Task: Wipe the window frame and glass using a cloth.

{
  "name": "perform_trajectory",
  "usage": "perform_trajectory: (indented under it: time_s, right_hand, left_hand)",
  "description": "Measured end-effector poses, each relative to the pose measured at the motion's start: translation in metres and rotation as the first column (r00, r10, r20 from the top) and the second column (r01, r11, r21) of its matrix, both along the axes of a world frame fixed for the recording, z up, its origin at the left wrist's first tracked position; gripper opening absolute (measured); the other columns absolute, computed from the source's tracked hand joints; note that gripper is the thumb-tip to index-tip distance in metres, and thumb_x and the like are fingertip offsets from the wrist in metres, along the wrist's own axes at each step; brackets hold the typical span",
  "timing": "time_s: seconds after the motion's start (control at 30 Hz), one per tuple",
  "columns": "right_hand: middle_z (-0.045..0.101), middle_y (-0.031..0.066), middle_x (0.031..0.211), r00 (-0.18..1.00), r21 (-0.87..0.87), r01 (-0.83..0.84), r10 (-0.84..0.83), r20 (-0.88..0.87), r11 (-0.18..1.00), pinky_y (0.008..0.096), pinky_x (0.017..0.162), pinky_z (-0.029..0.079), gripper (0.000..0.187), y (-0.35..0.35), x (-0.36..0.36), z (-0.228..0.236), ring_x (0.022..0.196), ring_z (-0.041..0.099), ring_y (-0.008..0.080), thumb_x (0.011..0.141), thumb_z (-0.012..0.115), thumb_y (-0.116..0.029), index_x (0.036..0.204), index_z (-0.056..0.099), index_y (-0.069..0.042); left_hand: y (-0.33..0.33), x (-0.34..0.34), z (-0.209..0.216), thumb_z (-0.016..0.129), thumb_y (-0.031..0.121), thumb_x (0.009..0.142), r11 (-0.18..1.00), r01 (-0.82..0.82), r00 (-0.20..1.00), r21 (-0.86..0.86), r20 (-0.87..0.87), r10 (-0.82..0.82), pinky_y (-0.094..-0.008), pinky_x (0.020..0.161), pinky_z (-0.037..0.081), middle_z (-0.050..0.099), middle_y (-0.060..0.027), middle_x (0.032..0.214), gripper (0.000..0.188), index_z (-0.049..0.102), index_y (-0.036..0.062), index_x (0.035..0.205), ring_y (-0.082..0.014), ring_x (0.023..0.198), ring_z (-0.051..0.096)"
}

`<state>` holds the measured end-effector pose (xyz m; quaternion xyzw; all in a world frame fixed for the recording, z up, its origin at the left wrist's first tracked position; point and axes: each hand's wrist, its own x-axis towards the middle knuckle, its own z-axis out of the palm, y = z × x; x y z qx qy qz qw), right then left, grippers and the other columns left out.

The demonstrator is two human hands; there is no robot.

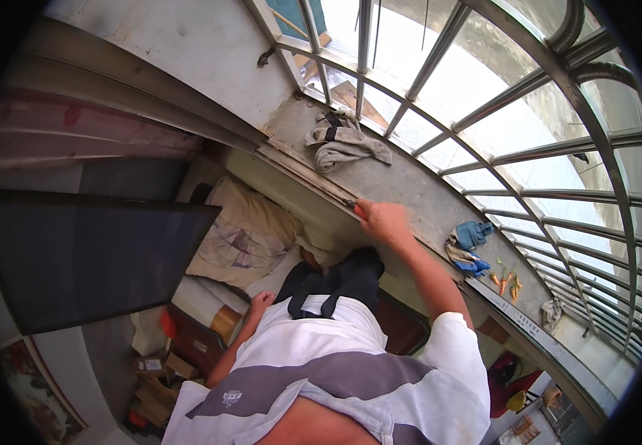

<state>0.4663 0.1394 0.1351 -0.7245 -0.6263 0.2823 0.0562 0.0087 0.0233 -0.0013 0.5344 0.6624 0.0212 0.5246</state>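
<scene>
Red-handled tool (359,212) held, pale shirt emblem (232,397)

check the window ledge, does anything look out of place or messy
A little: orange, pepper-like things lie loose on the ledge beside a crumpled blue-and-white bundle, an unusual spot for produce. A grey cloth lies bunched beyond and left of the right hand, as if dropped. No spill is visible.
</scene>
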Motion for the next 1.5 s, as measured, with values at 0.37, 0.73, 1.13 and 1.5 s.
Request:
perform_trajectory:
  time_s: [0.37, 0.73, 1.13, 1.5]
  right_hand:
    - [0.06, 0.0125, 0.067, 0.999, 0.02, -0.006, 0.007, -0.033, 1.0, 0.0425, 0.054, 0.045, 0.027, -0.018, -0.006, -0.014, 0.064, 0.059, 0.0307, 0.069, 0.059, -0.024, 0.094, 0.054, -0.015]
    - [0.06, 0.012, 0.068, 0.992, 0.162, 0.103, -0.088, -0.094, 0.981, 0.0428, 0.05, 0.043, 0.032, -0.002, -0.043, -0.036, 0.064, 0.06, 0.0296, 0.069, 0.059, -0.021, 0.099, 0.05, -0.014]
    - [0.06, 0.0113, 0.067, 0.996, 0.065, -0.04, 0.045, -0.076, 0.997, 0.0432, 0.052, 0.044, 0.017, 0.03, -0.03, -0.038, 0.065, 0.06, 0.0309, 0.074, 0.055, -0.024, 0.091, 0.056, -0.018]
    - [0.061, 0.0113, 0.071, 0.997, 0.08, -0.052, 0.057, -0.061, 0.995, 0.043, 0.054, 0.044, 0.016, 0.022, -0.013, -0.023, 0.067, 0.06, 0.0312, 0.076, 0.052, -0.023, 0.09, 0.058, -0.017]
  left_hand:
    - [0.005, 0.002, 0.013, 0.058, 0.02, 0.08, 0.999, -0.013, 1.0, -0.029, 0.006, 0.013, -0.0249, 0.065, 0.044, 0.061, -0.006, 0.076, 0.022, 0.062, 0.0022, 0.091, -0.012, 0.068, 0.055]
    - [0.015, 0.012, 0.014, 0.057, 0.022, 0.08, 0.999, 0.039, 0.999, -0.008, -0.027, -0.039, -0.0266, 0.064, 0.045, 0.062, -0.0079, 0.076, 0.022, 0.062, 0.0022, 0.089, -0.0125, 0.068, 0.056]
    - [0.015, 0.011, 0.005, 0.057, 0.017, 0.081, 1.0, 0.002, 0.999, -0.031, -0.036, -0.003, -0.0233, 0.063, 0.044, 0.063, -0.0037, 0.078, 0.019, 0.063, 0.0026, 0.092, -0.0083, 0.069, 0.054]
    - [0.015, 0.013, 0.007, 0.058, 0.018, 0.081, 1.0, -0.002, 1.0, 0.009, -0.028, 0.003, -0.0234, 0.064, 0.044, 0.062, -0.0034, 0.077, 0.02, 0.063, 0.0021, 0.09, -0.0088, 0.07, 0.054]
